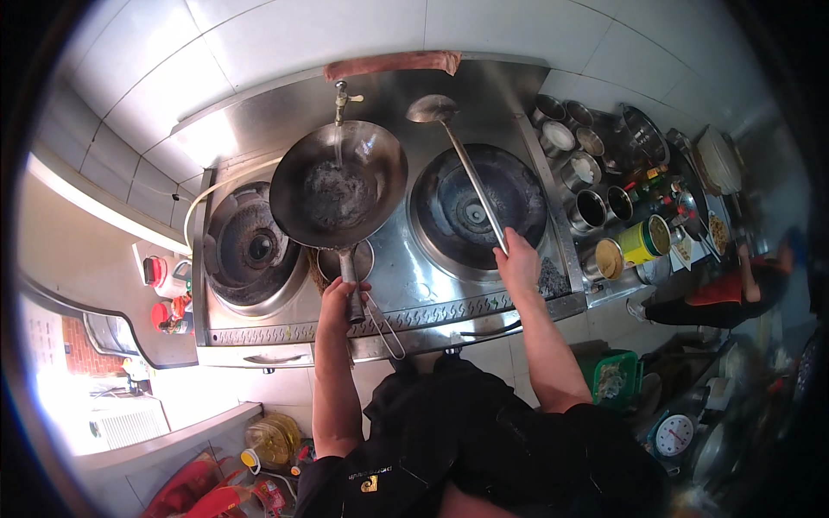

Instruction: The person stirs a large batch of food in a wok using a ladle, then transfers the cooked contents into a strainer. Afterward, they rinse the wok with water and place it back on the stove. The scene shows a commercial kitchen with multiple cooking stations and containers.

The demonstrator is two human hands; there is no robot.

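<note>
My left hand [338, 303] grips the handle of a dark steel wok [382, 188], which is held under a wall-mounted tap [340, 103]. Water runs from the tap into the wok. With my right hand [518, 262] I hold the long handle of a metal ladle [432, 109]; its bowl is up near the steel backsplash. The ladle's handle crosses above the right burner [476, 210]. A metal pot [363, 259] and the wire handle of a strainer [392, 337] are partly hidden by the wok and my left hand.
The left burner [259, 246] lies beside the wok. To the right stand metal seasoning pots [588, 210], a yellow-green tin [638, 243] and bottles. Another person [719, 291] is at the far right. A green basket [631, 382] and a dial scale [673, 434] are below.
</note>
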